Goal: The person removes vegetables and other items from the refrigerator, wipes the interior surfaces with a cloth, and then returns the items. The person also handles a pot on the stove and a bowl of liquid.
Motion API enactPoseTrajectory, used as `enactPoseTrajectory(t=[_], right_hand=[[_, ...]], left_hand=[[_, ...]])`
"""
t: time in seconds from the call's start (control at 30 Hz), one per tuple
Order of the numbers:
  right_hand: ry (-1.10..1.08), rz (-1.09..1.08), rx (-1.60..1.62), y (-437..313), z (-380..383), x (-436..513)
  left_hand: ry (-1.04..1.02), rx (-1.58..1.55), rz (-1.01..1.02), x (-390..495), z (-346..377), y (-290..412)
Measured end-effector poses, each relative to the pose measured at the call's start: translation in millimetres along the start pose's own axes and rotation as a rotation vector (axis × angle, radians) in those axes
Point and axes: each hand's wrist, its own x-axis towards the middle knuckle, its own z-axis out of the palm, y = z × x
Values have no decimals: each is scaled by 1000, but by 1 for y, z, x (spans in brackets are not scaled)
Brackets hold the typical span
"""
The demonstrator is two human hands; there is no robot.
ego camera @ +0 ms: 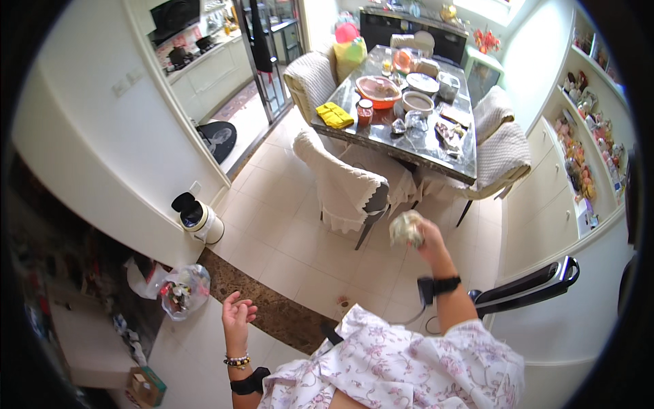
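My right hand (429, 237) is raised in front of me, its fingers closed around a pale, crumpled bundle (407, 229) whose contents I cannot make out. Beyond it stands a chair with a quilted cream cover (347, 179). My left hand (238, 311) hangs to the left with its fingers loosely curled and apart, holding nothing. To its left, a clear plastic bag (186, 294) with mixed scraps sits on the floor. Farther off, a dark marble dining table (368, 137) bears an orange basket (378, 92), a lidded red jar (365, 112) and a folded yellow cloth or bag (334, 115).
A cream lidded bin (212, 228) stands by the left wall, its lid up. At the right is a black upright appliance (526, 289) near the cabinets. A cardboard box (145, 387) lies at the lower left. More covered chairs (498, 158) flank the table.
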Motion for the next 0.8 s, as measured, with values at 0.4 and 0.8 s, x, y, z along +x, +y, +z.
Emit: enactPoseTrajectory(t=[0.4,0.8], right_hand=[[505,-414,49,-123,-50,285],[-372,292,-347,12,435,349]], left_hand=[[36,-77,-87,298,-49,48],[-369,84,139,692,-26,194]])
